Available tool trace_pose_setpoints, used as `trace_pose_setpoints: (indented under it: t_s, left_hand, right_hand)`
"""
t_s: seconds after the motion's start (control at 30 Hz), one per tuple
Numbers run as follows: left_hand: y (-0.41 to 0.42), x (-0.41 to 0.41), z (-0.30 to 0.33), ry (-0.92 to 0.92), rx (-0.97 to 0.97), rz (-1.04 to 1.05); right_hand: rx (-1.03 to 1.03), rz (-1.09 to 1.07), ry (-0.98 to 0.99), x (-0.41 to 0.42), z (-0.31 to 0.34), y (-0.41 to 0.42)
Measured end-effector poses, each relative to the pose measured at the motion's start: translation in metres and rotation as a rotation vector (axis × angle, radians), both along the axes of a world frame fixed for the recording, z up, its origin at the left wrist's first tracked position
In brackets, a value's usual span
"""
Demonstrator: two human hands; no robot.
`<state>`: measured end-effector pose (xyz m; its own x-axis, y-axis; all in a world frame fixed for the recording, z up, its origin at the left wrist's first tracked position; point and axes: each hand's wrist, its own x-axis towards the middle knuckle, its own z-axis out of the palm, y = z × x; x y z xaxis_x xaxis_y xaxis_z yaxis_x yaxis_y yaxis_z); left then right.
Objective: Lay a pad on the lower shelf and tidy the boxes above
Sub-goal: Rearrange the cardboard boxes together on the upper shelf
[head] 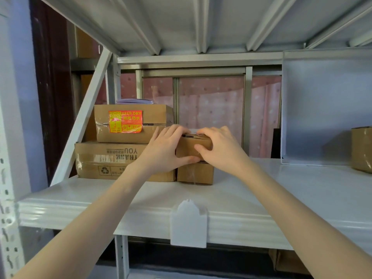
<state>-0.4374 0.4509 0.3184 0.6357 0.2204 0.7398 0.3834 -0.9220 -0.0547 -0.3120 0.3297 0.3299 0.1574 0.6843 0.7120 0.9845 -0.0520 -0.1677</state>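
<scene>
A small brown cardboard box [188, 149] rests on top of a second small box [195, 174] on the white shelf [261, 190]. My left hand [163, 150] grips its left side and front, thumb under the lower edge. My right hand [217, 148] covers its top and right side. To the left, a box with a red KEEP DRY sticker [128, 123] is stacked on a wide flat box [112, 160] printed upside down. No pad can be seen; the lower shelf is mostly hidden below.
A grey sheet [324, 105] leans upright at the back right, with another cardboard box [361, 150] at the right edge. A white label tab [189, 224] hangs on the shelf's front lip. A diagonal brace [84, 121] crosses at the left. A box sits below at the right [285, 262].
</scene>
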Motion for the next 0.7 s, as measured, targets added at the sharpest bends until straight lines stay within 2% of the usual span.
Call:
trace_pose_setpoints:
  t_s: [0.23, 0.47, 0.7]
  left_hand:
    - [-0.013, 0.002, 0.005, -0.041, 0.089, 0.069]
    - [-0.045, 0.000, 0.020, -0.088, 0.061, 0.056]
    - [-0.127, 0.049, 0.036, -0.060, 0.178, -0.065]
  right_hand:
    - [-0.103, 0.133, 0.132, 0.017, 0.010, -0.017]
    - [-0.023, 0.152, 0.079, 0.033, 0.016, -0.057]
    - [0.075, 0.084, 0.027, 0.083, 0.029, -0.126]
